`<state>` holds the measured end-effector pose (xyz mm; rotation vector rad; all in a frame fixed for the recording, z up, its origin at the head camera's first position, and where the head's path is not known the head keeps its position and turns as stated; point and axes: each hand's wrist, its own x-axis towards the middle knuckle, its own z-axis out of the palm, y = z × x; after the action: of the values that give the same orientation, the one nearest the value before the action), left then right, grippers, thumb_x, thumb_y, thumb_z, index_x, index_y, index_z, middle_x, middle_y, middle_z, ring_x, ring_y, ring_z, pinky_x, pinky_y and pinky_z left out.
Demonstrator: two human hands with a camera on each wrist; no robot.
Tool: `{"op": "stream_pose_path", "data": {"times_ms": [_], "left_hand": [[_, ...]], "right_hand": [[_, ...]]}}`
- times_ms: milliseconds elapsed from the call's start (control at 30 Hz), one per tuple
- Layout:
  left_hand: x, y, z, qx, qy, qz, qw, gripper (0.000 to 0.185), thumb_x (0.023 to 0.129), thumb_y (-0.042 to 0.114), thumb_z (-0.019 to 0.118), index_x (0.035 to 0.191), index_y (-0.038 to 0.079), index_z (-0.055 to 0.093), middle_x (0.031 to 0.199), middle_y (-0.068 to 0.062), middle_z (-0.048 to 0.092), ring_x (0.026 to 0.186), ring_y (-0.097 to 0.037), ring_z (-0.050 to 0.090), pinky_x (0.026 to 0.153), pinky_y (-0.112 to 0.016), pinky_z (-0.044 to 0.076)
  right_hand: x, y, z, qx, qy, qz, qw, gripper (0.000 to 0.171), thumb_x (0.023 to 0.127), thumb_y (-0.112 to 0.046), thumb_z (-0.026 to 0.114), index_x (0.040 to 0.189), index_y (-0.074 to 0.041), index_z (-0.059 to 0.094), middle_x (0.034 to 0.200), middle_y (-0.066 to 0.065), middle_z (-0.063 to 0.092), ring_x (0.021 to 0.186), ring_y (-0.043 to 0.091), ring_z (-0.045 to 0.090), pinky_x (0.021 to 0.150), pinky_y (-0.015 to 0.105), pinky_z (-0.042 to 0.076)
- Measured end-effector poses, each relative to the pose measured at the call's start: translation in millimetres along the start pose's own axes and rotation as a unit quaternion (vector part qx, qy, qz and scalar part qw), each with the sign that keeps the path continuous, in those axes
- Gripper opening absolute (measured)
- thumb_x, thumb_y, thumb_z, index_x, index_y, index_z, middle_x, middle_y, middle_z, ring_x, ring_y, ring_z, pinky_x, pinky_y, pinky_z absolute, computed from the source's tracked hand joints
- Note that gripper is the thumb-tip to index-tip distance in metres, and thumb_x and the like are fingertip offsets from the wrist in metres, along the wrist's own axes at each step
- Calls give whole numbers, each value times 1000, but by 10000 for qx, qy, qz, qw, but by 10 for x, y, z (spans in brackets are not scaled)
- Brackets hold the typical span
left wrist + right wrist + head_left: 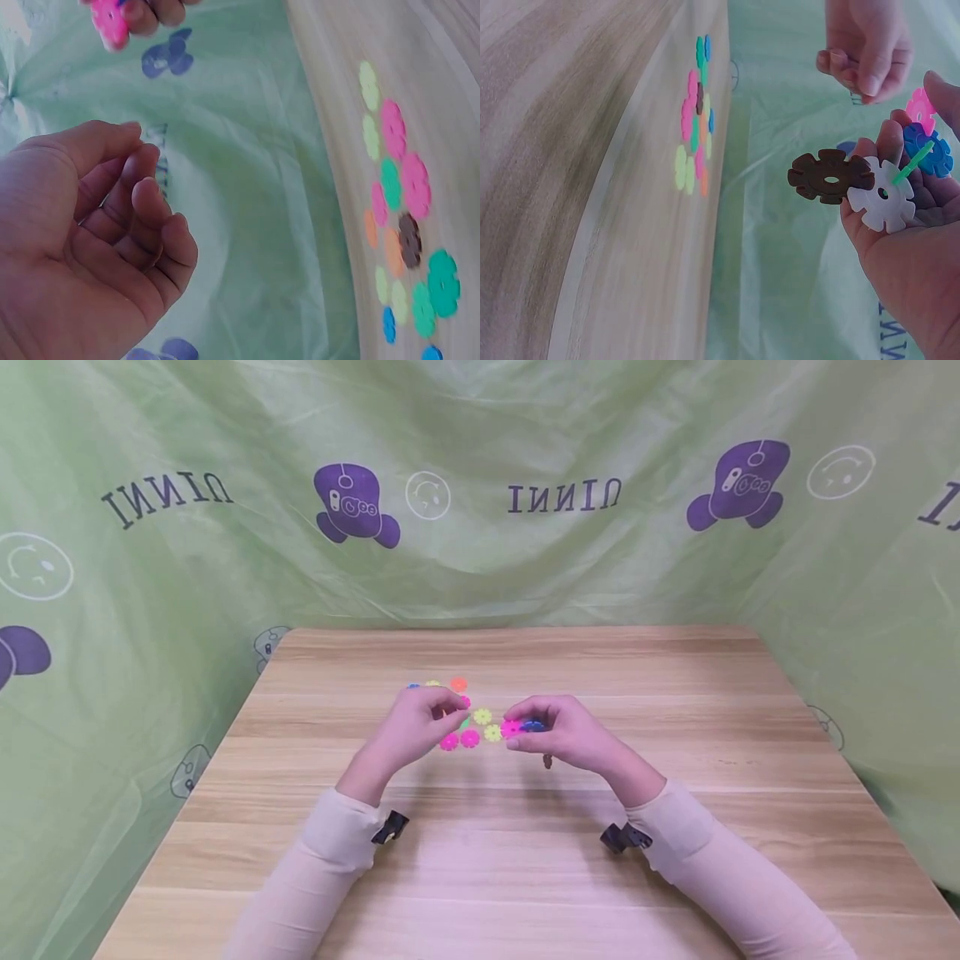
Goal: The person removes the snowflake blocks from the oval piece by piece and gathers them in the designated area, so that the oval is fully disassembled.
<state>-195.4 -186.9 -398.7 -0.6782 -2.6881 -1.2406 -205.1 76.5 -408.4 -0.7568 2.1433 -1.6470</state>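
Note:
My right hand (566, 735) holds a joined chain of notched flower-shaped plastic discs above the table. In the right wrist view, a pink disc (921, 109) sits by the thumb and fingertips, joined to a blue disc (939, 157). A green disc (913, 163), seen edge-on, links on to a white disc (868, 198), and a brown disc (810, 177) sticks out at the far end past the palm. Facing it, my left hand (420, 718) hovers near the loose discs, its fingers loosely curled and nothing visible between thumb and fingertips.
Loose discs lie flat in a cluster on the wooden table (480, 877), among them pink (416, 184), green (442, 283), brown (410, 240), yellow (369, 86) and orange (458, 684) ones. A green printed curtain (480, 577) hangs around the table's back and sides.

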Motion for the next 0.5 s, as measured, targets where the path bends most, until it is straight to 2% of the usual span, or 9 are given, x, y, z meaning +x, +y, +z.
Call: {"op": "stream_pose_path", "data": {"times_ms": [100,267,500], "left_hand": [[-11,75,42,6,-77,254,9996,9,90,13,71,98,9,75,82,6,65,71,-13,57,64,-29,51],[-17,184,94,-186,-236,433,9986,10,90,14,71,98,9,75,78,9,63,65,-12,56,59,-28,50],[-15,227,159,-647,-408,876,9932,10,90,11,72,100,12,74,85,3,68,70,-9,59,64,-27,52]], "right_hand": [[6,-16,14,-3,-13,7,10000,37,82,-21,82,114,-7,69,93,10,70,68,23,58,47,44,52],[15,-21,39,14,5,18,10000,36,81,-23,82,113,-9,70,93,10,70,68,23,58,47,47,51],[12,-56,60,27,77,-17,10000,31,83,-14,80,112,-9,70,92,9,70,68,21,57,45,35,49]]}}
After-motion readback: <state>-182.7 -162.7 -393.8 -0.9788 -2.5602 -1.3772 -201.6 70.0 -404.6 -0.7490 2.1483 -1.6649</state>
